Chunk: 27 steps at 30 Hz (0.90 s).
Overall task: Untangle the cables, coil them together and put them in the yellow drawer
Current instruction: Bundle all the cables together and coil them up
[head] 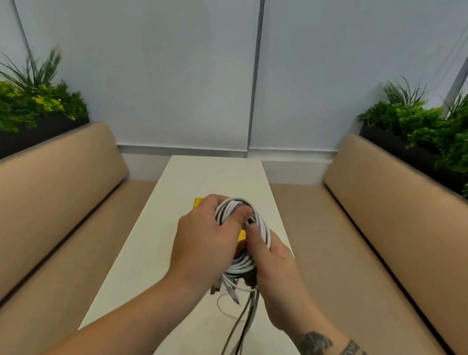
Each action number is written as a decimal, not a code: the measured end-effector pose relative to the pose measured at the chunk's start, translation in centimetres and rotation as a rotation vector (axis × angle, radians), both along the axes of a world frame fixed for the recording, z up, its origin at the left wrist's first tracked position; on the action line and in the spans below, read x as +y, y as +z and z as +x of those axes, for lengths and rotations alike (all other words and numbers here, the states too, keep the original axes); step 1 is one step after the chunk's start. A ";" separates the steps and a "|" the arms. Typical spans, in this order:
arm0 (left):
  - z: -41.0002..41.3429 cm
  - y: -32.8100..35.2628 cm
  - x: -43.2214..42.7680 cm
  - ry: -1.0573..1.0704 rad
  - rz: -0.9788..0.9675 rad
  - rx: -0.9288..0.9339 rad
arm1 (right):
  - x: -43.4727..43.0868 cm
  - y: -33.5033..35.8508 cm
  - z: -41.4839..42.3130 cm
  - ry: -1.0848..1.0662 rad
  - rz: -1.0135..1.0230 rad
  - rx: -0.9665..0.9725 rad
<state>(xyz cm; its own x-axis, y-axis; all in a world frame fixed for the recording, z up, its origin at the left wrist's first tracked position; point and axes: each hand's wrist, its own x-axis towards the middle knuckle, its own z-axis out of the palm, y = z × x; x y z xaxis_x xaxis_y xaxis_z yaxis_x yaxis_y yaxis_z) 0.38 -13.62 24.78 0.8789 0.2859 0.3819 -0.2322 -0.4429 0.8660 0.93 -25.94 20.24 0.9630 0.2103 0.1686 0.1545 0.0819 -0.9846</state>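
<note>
the person is holding the cables (pixel 259 229) up over the table (pixel 131 253), and most of the white and dark cord is sitting in one round coil. the left hand (pixel 206 232) is gripping the coil at its 9 o'clock side, with the thumb poking into the middle. the right hand (pixel 272 266) is wrapping its fingers round the coil at about 4 o'clock. some loose ends (pixel 251 307) are hanging down toward 6 o'clock, so the coiling is looking nearly done but not finished. the yellow drawer (pixel 198 203) is lying on the table under the hands, peeking out at 10 o'clock of the coil. it is mostly hidden, so i cannot tell if it is open. what is left, i am guessing: winding in the last ends, then putting the bundle into the drawer.
</note>
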 end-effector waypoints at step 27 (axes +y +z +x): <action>-0.6 1.5 3.5 -0.420 0.107 0.499 | -5.2 3.5 0.5 0.351 -0.735 -0.249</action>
<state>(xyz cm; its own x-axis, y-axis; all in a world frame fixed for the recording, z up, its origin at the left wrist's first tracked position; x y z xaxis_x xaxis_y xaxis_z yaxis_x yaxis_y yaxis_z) -0.20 -10.08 26.28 0.9863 -0.1366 -0.0925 0.0134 -0.4921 0.8705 1.43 -31.13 23.74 0.7747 0.6284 0.0704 0.4585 -0.4816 -0.7469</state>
